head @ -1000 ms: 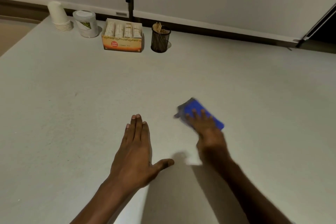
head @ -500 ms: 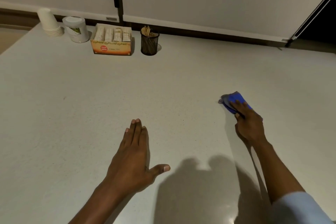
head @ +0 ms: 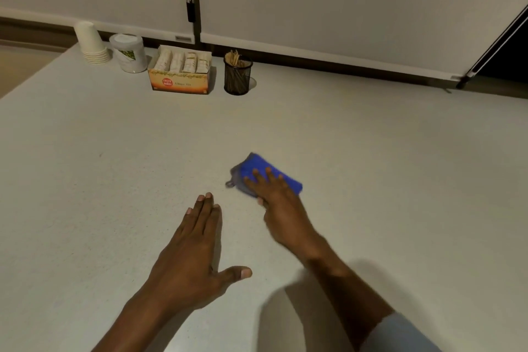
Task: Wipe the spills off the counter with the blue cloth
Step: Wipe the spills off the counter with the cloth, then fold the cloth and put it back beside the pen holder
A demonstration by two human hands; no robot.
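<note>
The blue cloth (head: 258,168) lies folded on the pale speckled counter (head: 385,180) near its middle. My right hand (head: 278,200) presses down on the cloth, fingers spread over its near half; a small grey loop sticks out at the cloth's left end. My left hand (head: 197,243) rests flat on the counter to the left and nearer to me, fingers together, thumb out, holding nothing. I can make out no clear spill on the surface; only a faint reddish speck shows at the left.
Along the back wall stand a stack of white paper cups (head: 91,43), a white lidded tub (head: 128,53), an orange box of tea sachets (head: 180,73) and a black mesh cup of sticks (head: 237,75). The counter's left edge (head: 34,71) runs diagonally.
My right hand swept the cloth from the middle out to the right, then back left to the middle. The left hand stayed planted on the counter.
</note>
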